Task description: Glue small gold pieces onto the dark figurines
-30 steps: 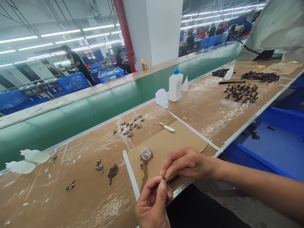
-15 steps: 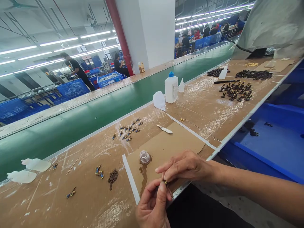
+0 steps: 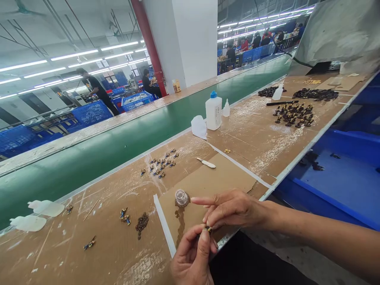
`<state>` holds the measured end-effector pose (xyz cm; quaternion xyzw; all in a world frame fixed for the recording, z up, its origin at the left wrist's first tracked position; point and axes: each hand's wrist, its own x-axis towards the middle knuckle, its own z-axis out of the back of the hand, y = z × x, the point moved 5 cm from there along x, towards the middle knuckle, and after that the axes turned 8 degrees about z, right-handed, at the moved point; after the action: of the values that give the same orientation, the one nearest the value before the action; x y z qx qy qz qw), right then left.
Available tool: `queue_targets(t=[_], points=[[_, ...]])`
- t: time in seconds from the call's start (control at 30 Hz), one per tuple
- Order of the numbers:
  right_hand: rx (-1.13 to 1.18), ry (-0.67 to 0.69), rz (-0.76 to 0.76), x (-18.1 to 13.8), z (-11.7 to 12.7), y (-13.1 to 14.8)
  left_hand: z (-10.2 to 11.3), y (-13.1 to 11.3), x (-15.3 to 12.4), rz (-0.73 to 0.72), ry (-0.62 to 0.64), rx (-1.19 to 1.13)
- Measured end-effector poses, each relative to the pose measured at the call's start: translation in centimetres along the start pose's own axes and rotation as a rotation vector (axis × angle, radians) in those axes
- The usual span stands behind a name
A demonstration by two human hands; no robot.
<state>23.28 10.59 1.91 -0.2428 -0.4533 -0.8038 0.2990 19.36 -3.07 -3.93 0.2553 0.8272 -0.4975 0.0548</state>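
My left hand [image 3: 191,257] pinches a tiny dark and gold part [image 3: 207,229] between thumb and fingers near the front edge of the brown workbench [image 3: 113,253]. My right hand [image 3: 234,209] meets it from the right, its lower fingers closed on the same part while the index finger sticks out to the left. A small clear cap [image 3: 181,197] with a brown stain below it sits just beyond the hands. A little heap of dark rings [image 3: 141,222] and a few blue and gold parts [image 3: 124,214] lie to the left.
A cluster of several small blue and gold parts [image 3: 162,161] and a white tool [image 3: 207,162] lie further back. A white bottle with a blue cap [image 3: 213,112] stands by the green conveyor belt [image 3: 103,146]. Dark parts [image 3: 292,114] are heaped far right. A blue bin [image 3: 341,174] sits below the bench. People work in the background.
My right index finger has straightened and now points left; before it was curled onto the part. The left hand keeps its pinch in much the same place.
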Motion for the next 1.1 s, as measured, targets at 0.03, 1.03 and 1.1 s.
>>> queue_targets(t=[0.03, 1.03, 1.1], points=[[0.002, 0.001, 0.009, 0.1, 0.1, 0.1, 0.0, 0.0, 0.0, 0.0, 0.001, -0.005], [-0.173, 0.105, -0.16, -0.6, 0.8, 1.4, -0.4, 1.1, 0.0, 0.016, 0.052, 0.02], [-0.18, 0.108, -0.155, -0.6, 0.8, 1.5, -0.4, 1.2, -0.1, 0.021, 0.054, 0.023]])
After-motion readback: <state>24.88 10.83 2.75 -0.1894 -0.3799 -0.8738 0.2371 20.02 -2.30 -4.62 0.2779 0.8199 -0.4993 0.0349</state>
